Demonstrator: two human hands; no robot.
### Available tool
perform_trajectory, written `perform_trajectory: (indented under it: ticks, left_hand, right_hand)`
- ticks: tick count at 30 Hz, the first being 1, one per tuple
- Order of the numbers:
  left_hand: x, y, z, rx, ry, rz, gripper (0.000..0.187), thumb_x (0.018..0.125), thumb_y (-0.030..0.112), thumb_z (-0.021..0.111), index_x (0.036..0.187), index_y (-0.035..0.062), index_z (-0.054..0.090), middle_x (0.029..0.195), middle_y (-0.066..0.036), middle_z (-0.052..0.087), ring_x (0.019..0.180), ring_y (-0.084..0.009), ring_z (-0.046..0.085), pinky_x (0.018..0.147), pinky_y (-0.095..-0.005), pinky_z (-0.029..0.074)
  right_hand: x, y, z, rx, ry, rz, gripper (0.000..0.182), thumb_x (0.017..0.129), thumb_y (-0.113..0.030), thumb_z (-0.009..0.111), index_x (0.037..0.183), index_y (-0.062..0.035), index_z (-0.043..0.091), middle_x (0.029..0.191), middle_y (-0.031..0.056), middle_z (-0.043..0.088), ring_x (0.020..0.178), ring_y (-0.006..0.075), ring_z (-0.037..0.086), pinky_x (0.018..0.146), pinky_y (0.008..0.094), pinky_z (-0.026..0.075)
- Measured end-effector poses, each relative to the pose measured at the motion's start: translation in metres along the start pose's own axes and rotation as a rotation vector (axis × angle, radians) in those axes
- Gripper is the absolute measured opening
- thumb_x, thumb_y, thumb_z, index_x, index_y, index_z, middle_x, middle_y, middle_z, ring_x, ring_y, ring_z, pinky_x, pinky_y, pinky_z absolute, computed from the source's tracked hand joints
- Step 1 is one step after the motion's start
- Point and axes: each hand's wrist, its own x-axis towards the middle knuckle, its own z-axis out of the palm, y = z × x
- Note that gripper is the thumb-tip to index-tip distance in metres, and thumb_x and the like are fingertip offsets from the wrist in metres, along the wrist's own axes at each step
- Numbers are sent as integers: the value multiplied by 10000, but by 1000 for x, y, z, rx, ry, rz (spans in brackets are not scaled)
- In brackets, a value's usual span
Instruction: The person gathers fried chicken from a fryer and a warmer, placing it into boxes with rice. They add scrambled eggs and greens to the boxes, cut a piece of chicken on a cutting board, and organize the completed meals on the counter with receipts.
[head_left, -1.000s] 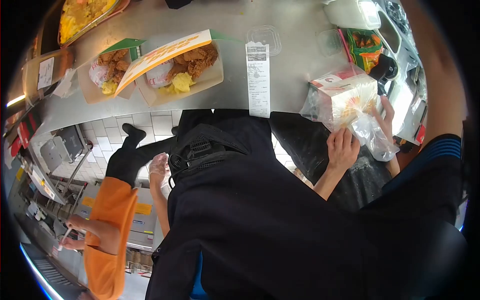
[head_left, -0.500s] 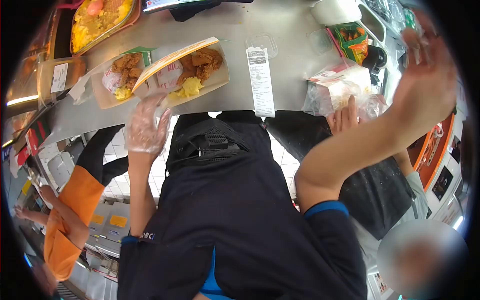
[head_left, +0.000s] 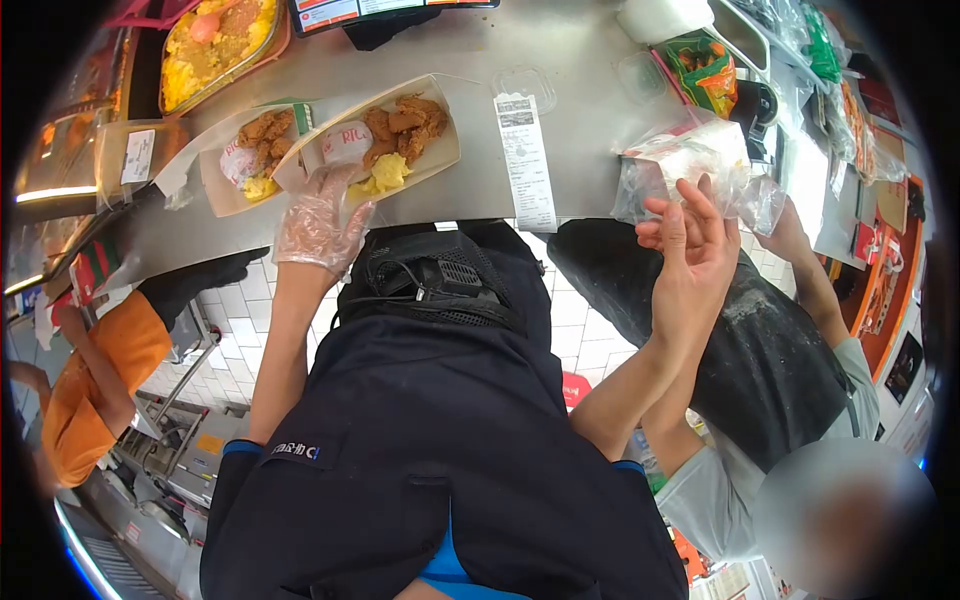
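Observation:
My left hand (head_left: 322,225), in a clear plastic glove, is at the front left corner of an open cardboard food box (head_left: 448,140). Its fingers reach over the wall and its thumb lies outside. Inside are fried chicken pieces (head_left: 405,125), a wrapped rice packet (head_left: 347,143) and scrambled egg (head_left: 383,175). A second box (head_left: 212,180) with similar food stands left of it. My right hand (head_left: 692,235), bare, is raised with loosely curled, spread fingers and holds nothing. Behind it lies a white carton in a clear plastic bag (head_left: 665,165), partly hidden.
A printed receipt (head_left: 525,165) lies mid-counter beside a clear lid (head_left: 523,88). A tray of egg (head_left: 220,50) and a screen (head_left: 385,12) stand at the back. A co-worker's hand (head_left: 785,240) is at the bag on the right; another person in orange (head_left: 110,385) stands left.
My right hand has come down from the upper right to in front of the bagged carton. My left hand has moved up and right onto the box corner. The box's printed lid has tipped back.

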Motion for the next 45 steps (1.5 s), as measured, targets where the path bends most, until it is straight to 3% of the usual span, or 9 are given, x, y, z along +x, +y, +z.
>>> perform_trajectory:
  ticks: [12, 15, 18, 23, 29, 32, 36, 41, 45]
  left_hand:
    - [6, -3, 20, 122, 41, 118, 539, 838, 276, 662, 1323, 119, 483, 1298, -134, 526, 1177, -319, 517, 1032, -439, 404]
    - [25, 23, 22, 195, -123, 117, 547, 818, 234, 680, 1318, 135, 480, 1316, -133, 522, 1183, -319, 522, 984, -444, 435]
    - [32, 33, 33, 275, -272, -68, 599, 865, 290, 623, 1398, 122, 408, 1409, -118, 440, 1276, -280, 464, 1071, -415, 387]
    - [27, 13, 60, 208, -17, 127, 585, 823, 227, 664, 1352, 132, 433, 1351, -143, 483, 1166, -339, 543, 977, -453, 445]
    - [36, 3, 50, 129, -197, 80, 512, 831, 216, 650, 1307, 127, 485, 1321, -116, 516, 1212, -323, 513, 978, -443, 450]
    - [33, -6, 64, 216, -40, 221, 446, 830, 200, 641, 1260, 142, 535, 1278, -111, 542, 1150, -326, 548, 946, -457, 465]
    - [29, -10, 67, 282, -123, 172, 392, 820, 179, 635, 1207, 139, 580, 1216, -114, 570, 1077, -324, 581, 912, -457, 483]
    - [36, -43, 89, 250, -51, 351, 244, 844, 168, 555, 1067, 125, 643, 1055, -91, 620, 1005, -306, 613, 861, -421, 503]
    - [31, -46, 72, 92, 89, 459, 183, 818, 137, 617, 995, 99, 645, 1028, -114, 627, 893, -322, 630, 785, -420, 514]
  right_hand:
    - [10, 3, -2, -17, -3, -58, 289, 975, -146, 579, 1196, 39, 554, 958, 143, 697, 732, 119, 665, 700, 214, 525]
    - [13, 0, 3, -25, -34, -12, 321, 982, -169, 573, 1239, 22, 554, 978, 137, 688, 745, 114, 632, 712, 244, 521]
    - [13, -2, 6, -26, -49, -7, 305, 981, -163, 573, 1223, 22, 572, 949, 137, 698, 754, 121, 645, 703, 245, 528]
    - [16, 9, -4, -64, -46, -18, 297, 981, -151, 570, 1217, 29, 571, 926, 141, 703, 746, 128, 657, 695, 240, 536]
    - [16, 21, -6, 4, -107, -5, 316, 983, -149, 565, 1235, 41, 540, 966, 154, 693, 738, 130, 660, 684, 225, 535]
    - [16, 16, -3, 61, -102, 27, 293, 980, -117, 562, 1220, 47, 522, 964, 143, 691, 749, 121, 671, 678, 196, 520]
    - [19, 24, -7, 40, -142, 4, 299, 979, -119, 564, 1226, 43, 518, 980, 143, 686, 766, 128, 673, 679, 200, 523]
    - [16, 22, 1, 70, -152, 58, 304, 978, -140, 573, 1229, 24, 527, 982, 130, 687, 796, 126, 661, 704, 208, 511]
    - [16, 25, 2, 58, -139, 53, 302, 973, -169, 591, 1211, 12, 549, 982, 114, 688, 811, 119, 646, 720, 212, 496]
